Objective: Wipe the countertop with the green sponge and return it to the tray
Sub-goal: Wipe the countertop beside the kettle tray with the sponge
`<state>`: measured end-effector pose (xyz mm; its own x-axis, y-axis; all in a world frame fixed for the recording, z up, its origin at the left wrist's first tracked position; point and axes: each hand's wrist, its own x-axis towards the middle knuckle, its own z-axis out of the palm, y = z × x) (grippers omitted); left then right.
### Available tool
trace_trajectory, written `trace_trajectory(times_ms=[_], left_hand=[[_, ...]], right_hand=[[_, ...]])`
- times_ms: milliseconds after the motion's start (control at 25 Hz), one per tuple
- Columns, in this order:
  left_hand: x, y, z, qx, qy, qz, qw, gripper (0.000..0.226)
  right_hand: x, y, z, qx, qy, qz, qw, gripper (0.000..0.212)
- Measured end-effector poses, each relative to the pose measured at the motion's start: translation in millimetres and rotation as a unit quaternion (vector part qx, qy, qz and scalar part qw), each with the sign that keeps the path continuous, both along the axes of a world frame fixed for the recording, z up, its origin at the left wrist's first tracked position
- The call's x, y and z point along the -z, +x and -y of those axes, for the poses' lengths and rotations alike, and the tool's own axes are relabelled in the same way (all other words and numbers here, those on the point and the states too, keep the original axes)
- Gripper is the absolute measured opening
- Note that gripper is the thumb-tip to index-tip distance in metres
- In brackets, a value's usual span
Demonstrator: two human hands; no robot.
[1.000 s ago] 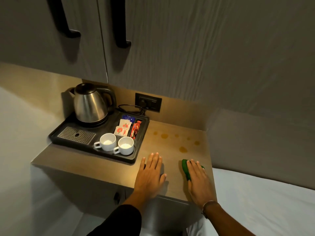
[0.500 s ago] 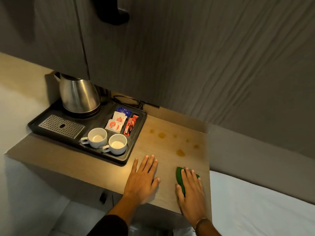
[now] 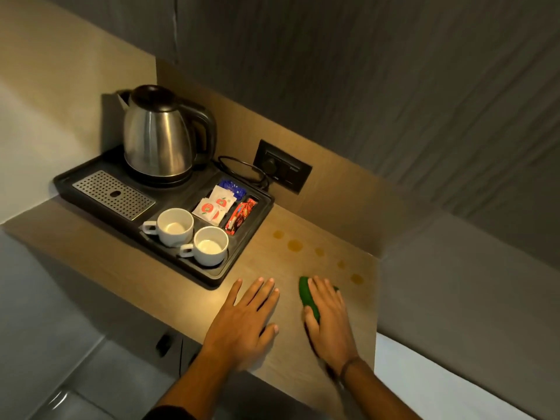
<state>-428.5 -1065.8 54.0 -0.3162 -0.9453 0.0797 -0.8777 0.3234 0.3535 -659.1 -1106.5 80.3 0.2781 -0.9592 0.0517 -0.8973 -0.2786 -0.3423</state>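
Far to the left of both hands, a black plastic tray (image 3: 242, 262) carries a steel kettle (image 3: 157, 137) and two white ceramic cups (image 3: 175, 227). The left hand (image 3: 242, 325) is laid flat and empty on the pale wooden bench (image 3: 121, 268), fingers spread. Just to its right, the right hand (image 3: 328, 319) is pressed palm-down over the green oval sponge (image 3: 306, 294), which is held against the bench. Compared with a second ago, neither hand is seen to have shifted much; only the viewpoint has swung. The amber spill spots (image 3: 295, 245) beyond the fingertips remain unwiped, so wiping is judged barely begun. Most of the sponge is hidden under the palm.
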Motion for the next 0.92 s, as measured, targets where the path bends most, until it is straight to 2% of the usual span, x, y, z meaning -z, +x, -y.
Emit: trace_trajectory(times_ms=[120, 240, 320, 440, 520, 680, 840, 920], left_hand=[[1.0, 0.2, -0.2, 0.001, 0.001, -0.003, 1.000, 0.071], [2.2, 0.3, 0.2, -0.002, -0.012, -0.004, 1.000, 0.069], [1.3, 0.3, 0.8, 0.002, -0.008, -0.007, 1.000, 0.069], [1.0, 1.1, -0.5, -0.003, -0.001, -0.014, 1.000, 0.070], [-0.3, 1.0, 0.3, 0.000, 0.004, -0.014, 1.000, 0.070], [-0.8, -0.6, 0.3, -0.006, -0.004, -0.012, 1.000, 0.069], [-2.5, -1.1, -2.5, -0.009, 0.000, -0.019, 1.000, 0.069], [-3.7, -0.8, -2.2, -0.011, 0.001, -0.021, 1.000, 0.069]], right_hand=[[7.4, -48.5, -27.3, -0.007, -0.024, -0.020, 1.000, 0.062], [-6.7, -51.4, 34.6, 0.090, -0.010, -0.001, 0.996, 0.059], [-13.9, -33.0, 52.6, 0.110, 0.002, 0.006, 0.994, 0.059], [3.4, -45.9, 7.4, 0.059, -0.022, 0.014, 0.998, 0.061], [5.2, -75.1, -5.7, 0.090, -0.047, 0.023, 0.995, 0.061], [-18.0, -63.6, 79.8, 0.204, -0.006, 0.026, 0.979, 0.056], [3.1, -62.3, 40.6, 0.066, -0.013, 0.015, 0.998, 0.059], [6.7, -87.0, 21.6, 0.077, -0.043, 0.009, 0.996, 0.060]])
